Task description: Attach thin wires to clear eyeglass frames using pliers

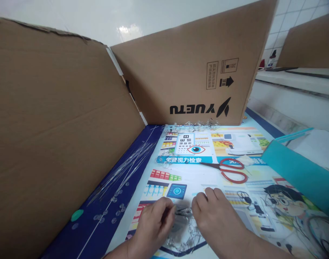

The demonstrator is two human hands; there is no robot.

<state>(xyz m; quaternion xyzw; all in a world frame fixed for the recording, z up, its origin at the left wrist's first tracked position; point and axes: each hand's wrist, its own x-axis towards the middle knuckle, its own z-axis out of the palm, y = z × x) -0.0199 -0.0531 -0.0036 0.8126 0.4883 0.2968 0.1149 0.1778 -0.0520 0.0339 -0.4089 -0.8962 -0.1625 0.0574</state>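
Observation:
My left hand (153, 225) and my right hand (211, 214) meet low in the middle of the view, both pinched on a small wire piece with clear beads (183, 211) held between them just above a printed poster (196, 172). The fingers of both hands are curled and pressed together. More clear beaded wire lies under my hands (180, 241). A fan of thin straight wires (123, 171) lies to the left, with loose clear beads (113, 205) beside it on a dark blue surface.
Red-handled scissors (229, 169) lie shut on the poster beyond my hands. Cardboard sheets stand at the left (53, 126) and at the back (191, 72). A row of finished clear pieces (193, 125) lies along the back cardboard. A teal box (299, 172) sits at right. A green disc (77, 215) lies by the left cardboard.

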